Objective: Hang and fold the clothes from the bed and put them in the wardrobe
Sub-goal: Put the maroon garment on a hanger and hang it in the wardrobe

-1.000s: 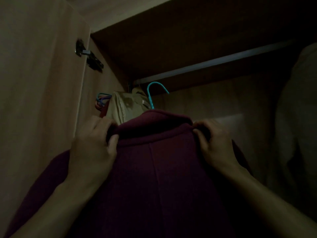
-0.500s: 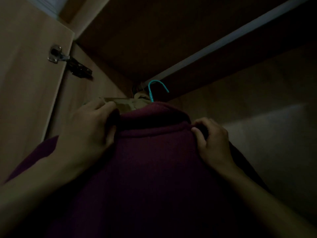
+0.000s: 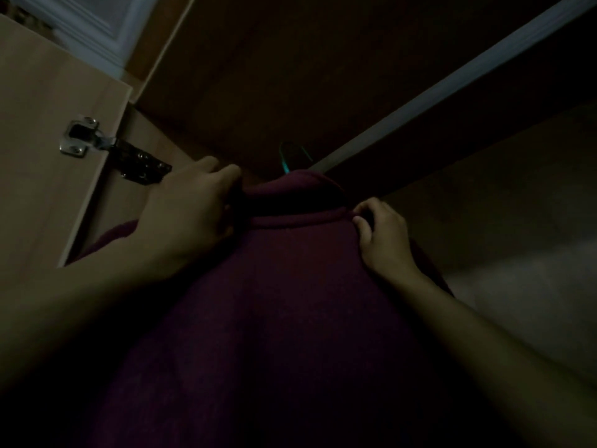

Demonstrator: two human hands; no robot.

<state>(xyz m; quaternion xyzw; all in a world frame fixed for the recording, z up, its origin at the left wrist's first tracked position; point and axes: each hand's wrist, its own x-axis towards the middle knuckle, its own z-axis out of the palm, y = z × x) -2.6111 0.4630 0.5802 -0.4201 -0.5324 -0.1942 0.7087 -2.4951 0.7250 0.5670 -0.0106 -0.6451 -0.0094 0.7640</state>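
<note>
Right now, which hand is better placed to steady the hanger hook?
Probably the left hand: it grips the maroon garment's collar high, nearer the teal hanger hook; the right hand pinches lower.

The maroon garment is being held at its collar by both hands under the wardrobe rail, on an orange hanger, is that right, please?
Not quite: the hanger hook showing above the collar is teal, not orange, as the head view shows. The rest stands: the left hand and right hand both grip the collar of the maroon garment beneath the wardrobe rail.

One garment point(image 3: 290, 302), one hanger point(image 3: 286, 164), two hands.
</note>
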